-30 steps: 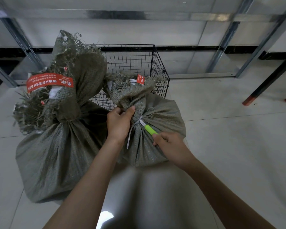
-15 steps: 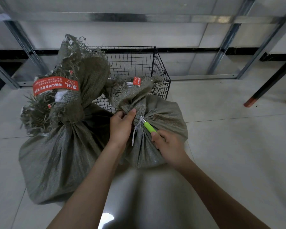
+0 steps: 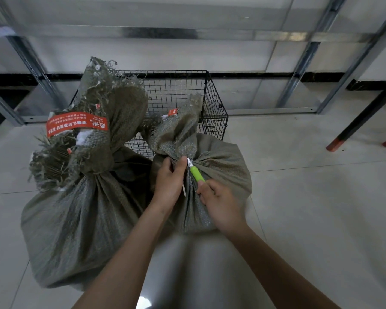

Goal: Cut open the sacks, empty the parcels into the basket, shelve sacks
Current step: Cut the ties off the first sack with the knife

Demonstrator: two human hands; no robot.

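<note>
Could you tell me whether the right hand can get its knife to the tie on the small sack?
Probably yes: the right hand holds the knife with its blade at the tie, beside the left hand pinching the sack; nothing lies between.

**Both hands at the sack's tied neck**

Your left hand grips the gathered cloth at the tied neck of the smaller sack, fingers curled and thumb raised along it. Your right hand, just below and right of that neck, is curled round the green-handled knife, its blade tip at the neck beside your left thumb. Your bare left forearm and right forearm converge on the neck from below.
</note>
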